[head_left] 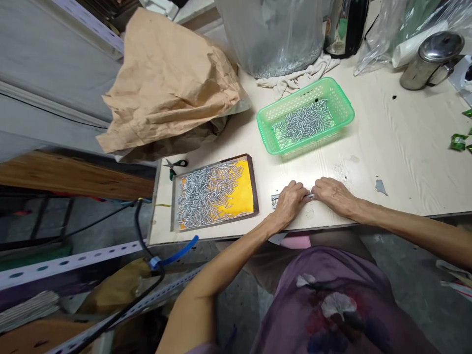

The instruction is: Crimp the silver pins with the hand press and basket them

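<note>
by the near edge of the table (424, 162), the left hand (291, 202) curls over a slim metal tool (275, 200) and the right hand (334, 196) seems to pinch its other end. looks light, stiff, maybe slick, so i'd grip its long edges.

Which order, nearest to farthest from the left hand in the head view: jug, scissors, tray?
1. Tray: to the left of the left hand.
2. Scissors: same side, beyond the tray, by its far left corner.
3. Jug: far off to the right, toward the back of the table.
</note>
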Available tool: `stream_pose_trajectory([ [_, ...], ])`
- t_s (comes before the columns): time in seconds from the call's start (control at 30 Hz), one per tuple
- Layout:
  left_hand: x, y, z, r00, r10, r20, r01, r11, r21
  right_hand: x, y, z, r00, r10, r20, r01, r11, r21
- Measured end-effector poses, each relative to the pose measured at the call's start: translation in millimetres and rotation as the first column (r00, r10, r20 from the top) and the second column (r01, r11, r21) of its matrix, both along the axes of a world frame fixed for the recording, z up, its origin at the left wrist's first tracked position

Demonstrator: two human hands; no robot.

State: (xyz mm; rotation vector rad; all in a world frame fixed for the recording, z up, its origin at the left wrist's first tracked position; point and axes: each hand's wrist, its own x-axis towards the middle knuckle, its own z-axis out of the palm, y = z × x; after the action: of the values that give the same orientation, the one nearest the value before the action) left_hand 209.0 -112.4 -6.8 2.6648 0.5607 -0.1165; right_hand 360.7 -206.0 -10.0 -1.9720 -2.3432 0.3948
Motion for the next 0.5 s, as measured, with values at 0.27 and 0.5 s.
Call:
stream_pose_trajectory([
  [0.27,-9,-13,-19.8,0.991,0.057,0.118,-0.073,0.988,0.134,29,11,4.6,0.982,0.068,-0.175,-0.059,0.997,0.056],
  [0.5,-22,-69,-53.3,0.943,-0.010,0.332,-0.046,0.986,0.161,50,39,-1.1,0.992,0.025,-0.120,-0.014,0.995,0.096],
])
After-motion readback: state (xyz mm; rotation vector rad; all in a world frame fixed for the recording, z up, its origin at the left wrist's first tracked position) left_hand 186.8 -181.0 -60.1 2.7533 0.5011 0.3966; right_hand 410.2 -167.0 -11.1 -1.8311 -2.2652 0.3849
